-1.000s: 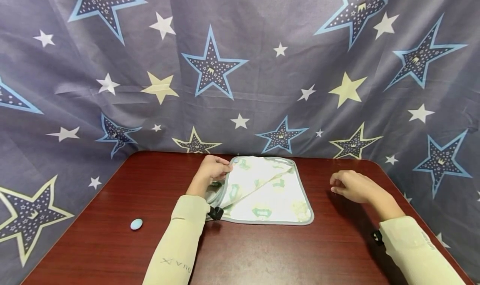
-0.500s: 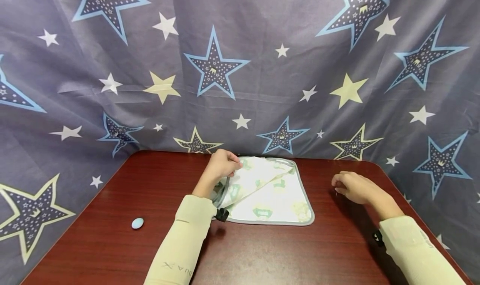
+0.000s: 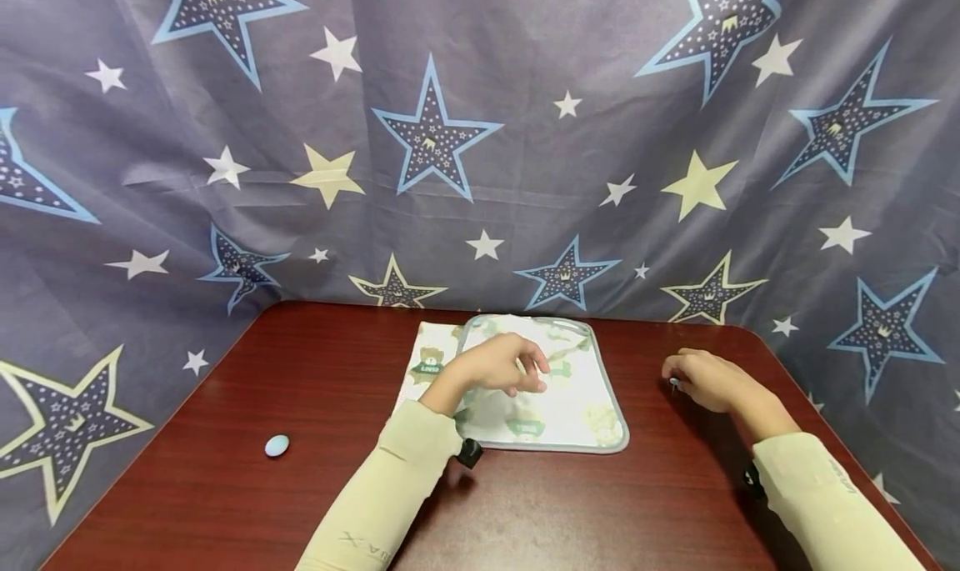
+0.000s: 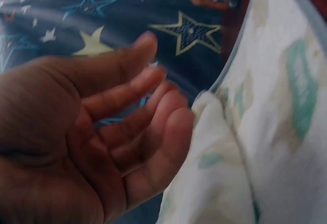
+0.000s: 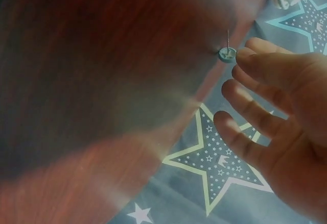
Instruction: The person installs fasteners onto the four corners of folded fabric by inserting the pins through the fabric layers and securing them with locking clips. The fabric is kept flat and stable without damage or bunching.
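A white bear-print cloth with grey edging (image 3: 570,408) lies at the back middle of the table, and a printed flap (image 3: 429,358) extends out on its left side. Over this cloth hovers my left hand (image 3: 502,363), fingers loosely bent and holding nothing; the left wrist view shows its thumb and fingertips apart. My right hand (image 3: 705,379), to the right of the cloth, pinches a pin with a round pale-blue head (image 5: 227,55) between thumb and index finger. Its thin point sticks out in the right wrist view, while the other fingers are spread.
A pale-blue oval piece (image 3: 277,446) lies on the left part of the dark red table (image 3: 570,513). Behind the table hangs a grey curtain with stars (image 3: 480,137), close along its back and side edges.
My left hand has let go of the cloth's left edge and moved right, over its middle, uncovering the printed flap. My right hand has turned slightly, bringing the pin into view.
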### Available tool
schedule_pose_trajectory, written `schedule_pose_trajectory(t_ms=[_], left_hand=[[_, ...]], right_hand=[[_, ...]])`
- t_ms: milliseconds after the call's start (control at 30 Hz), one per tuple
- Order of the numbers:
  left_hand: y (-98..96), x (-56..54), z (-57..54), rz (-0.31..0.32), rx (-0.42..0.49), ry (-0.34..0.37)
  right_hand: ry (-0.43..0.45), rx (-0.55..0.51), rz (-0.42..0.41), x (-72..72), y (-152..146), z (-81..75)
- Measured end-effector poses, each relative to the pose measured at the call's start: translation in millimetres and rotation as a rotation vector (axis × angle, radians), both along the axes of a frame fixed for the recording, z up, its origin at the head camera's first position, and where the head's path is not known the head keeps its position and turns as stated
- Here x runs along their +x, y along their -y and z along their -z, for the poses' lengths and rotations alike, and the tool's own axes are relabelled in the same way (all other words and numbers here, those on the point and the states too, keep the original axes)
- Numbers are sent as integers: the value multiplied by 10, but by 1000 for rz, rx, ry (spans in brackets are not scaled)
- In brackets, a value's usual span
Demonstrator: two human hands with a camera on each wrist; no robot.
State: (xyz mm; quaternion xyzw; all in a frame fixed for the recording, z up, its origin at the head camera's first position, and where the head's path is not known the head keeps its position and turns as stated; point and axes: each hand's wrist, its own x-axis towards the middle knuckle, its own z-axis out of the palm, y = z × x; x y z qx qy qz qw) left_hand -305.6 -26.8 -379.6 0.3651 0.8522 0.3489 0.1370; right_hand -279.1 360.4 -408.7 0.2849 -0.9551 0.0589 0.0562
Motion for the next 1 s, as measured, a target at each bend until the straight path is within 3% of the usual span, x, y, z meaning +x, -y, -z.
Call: schedule_pose_trajectory(t_ms=[100,233,467,700,1000], left_hand=[[-92,40,53,123,-76,-63],[-201,103,122,193,-187,-153],[-368,279,201,182,-368,-209],[-478,431,237,153,-475,-257],[-548,525,299,177,-607,-432]], right_hand=[[5,5,-2,-9,4,28],[4,20,2,-14,11,57],[29,41,33,-20,37,79],[46,49,45,-30,64,88],[66,56,71,-39,95,61]])
